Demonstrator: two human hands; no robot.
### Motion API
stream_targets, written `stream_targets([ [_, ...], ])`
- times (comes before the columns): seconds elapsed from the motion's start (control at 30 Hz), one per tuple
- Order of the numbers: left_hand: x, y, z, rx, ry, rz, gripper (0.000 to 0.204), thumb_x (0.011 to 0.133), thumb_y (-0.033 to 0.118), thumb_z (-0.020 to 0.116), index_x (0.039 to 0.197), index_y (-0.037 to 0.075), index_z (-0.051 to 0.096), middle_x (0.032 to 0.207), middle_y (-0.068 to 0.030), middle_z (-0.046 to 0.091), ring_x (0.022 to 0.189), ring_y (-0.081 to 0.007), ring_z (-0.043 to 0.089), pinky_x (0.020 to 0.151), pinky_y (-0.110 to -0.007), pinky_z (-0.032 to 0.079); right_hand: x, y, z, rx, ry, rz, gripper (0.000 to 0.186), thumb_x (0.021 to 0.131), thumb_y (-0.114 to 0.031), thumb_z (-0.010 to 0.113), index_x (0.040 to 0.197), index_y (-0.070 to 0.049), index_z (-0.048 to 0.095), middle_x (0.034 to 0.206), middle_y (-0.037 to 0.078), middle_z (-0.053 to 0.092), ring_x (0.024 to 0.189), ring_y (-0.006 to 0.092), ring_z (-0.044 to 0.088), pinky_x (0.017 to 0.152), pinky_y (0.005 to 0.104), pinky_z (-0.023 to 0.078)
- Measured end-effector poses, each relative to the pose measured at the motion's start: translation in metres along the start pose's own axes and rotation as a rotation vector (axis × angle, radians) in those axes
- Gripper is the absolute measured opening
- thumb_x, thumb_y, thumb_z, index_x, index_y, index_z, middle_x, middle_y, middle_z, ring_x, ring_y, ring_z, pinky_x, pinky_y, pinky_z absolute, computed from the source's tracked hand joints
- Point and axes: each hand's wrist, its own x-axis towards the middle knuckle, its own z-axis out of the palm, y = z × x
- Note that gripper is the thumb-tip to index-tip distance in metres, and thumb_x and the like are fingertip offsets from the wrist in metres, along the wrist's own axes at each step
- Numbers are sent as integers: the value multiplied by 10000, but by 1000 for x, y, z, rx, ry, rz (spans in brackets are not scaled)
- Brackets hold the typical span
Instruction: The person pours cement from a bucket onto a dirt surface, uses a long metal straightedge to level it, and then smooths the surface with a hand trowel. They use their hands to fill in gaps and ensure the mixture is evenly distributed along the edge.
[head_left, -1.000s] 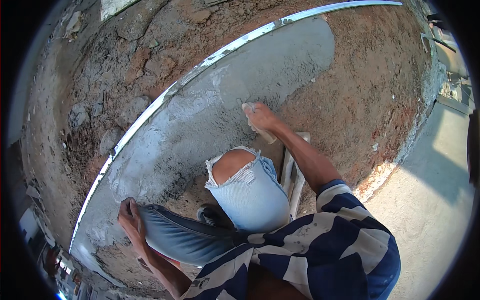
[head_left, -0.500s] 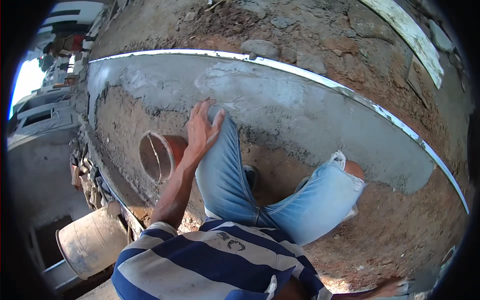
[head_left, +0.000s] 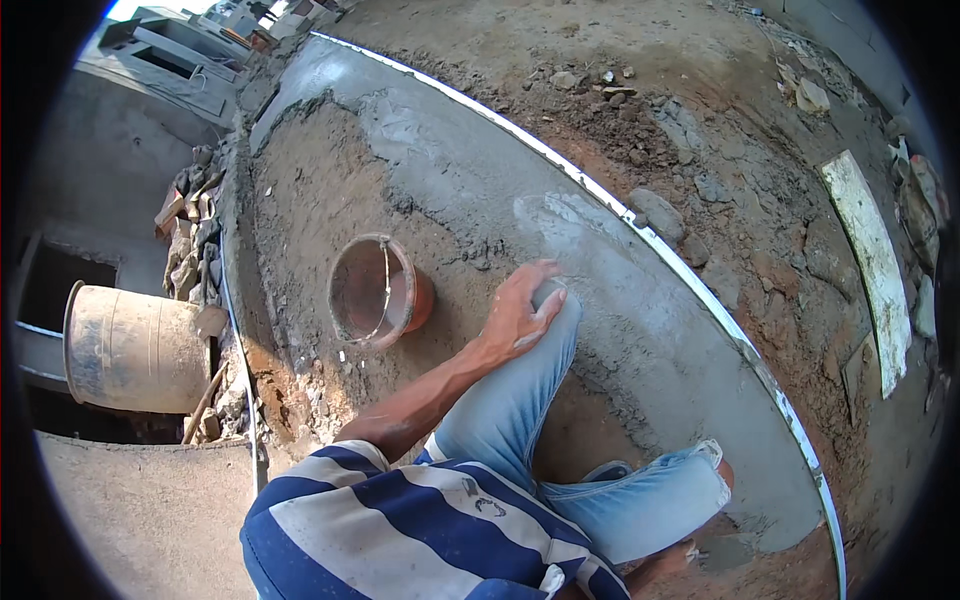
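Observation:
My left hand (head_left: 525, 312) rests on my left knee, its thumb and fingers spread over the denim, holding nothing. Low in the picture, my right hand (head_left: 682, 556) comes out from under my right thigh, closed on what looks like a trowel (head_left: 728, 551) with a flat grey blade. Most of that hand and the handle are hidden. The blade is low over the near end of a strip of wet grey mortar (head_left: 650, 340). Left of my left forearm, a reddish-brown bucket (head_left: 420, 305) with a wire handle stands on the ground.
A long white straight edging (head_left: 690, 280) borders the mortar on its far side. Stones and rough soil (head_left: 640, 140) lie beyond it, with a pale board (head_left: 870, 270) at right. At left are a dirty beige barrel (head_left: 140, 348), rubble (head_left: 185, 240) and a low wall edge.
My view has turned, so the bucket and mortar strip appear shifted and rotated. My right hand has come in from the far lower right toward my right leg. My left hand stays on the knee.

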Motion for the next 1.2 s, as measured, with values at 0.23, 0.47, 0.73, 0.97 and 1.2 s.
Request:
stream_targets([
  [0.23,-125,-140,-114,291,1208,-786,940,770,421,733,1440,2,224,1479,-257,176,1374,-411,193,1120,-515,179,25,-55,59,79,-17,-9,532,950,-483,435,1087,-4,621,911,135,626,779,239,595,660,439,462],
  [0.47,-189,-292,-51,-1451,682,-1151,836,841,482,615,1361,-81,282,1218,-268,497,1215,-455,437,972,-626,384,52,-91,72,151,32,4,528,949,-476,440,1098,-2,617,932,139,626,793,242,596,670,440,464],
  [0.73,-185,-325,-44,-1583,1515,-871,374,787,99,432,1134,-41,424,1129,-219,507,1048,-443,550,921,-629,478,55,-112,84,178,51,17,523,947,-468,445,1110,0,612,956,142,626,810,246,597,682,441,468],
  [0.97,-176,-280,-107,-1477,1602,-627,292,731,64,468,1002,-41,481,1075,-194,532,1077,-386,554,926,-540,514,63,-126,82,222,102,38,519,946,-460,450,1121,2,607,977,145,626,825,249,599,692,443,470],
  [1.2,-188,-393,-220,-1450,1720,-543,363,794,204,592,1042,-4,426,1091,-213,485,1041,-382,545,927,-594,481,60,-122,82,289,94,96,515,945,-453,455,1132,4,603,998,148,626,839,253,600,702,444,473],
])
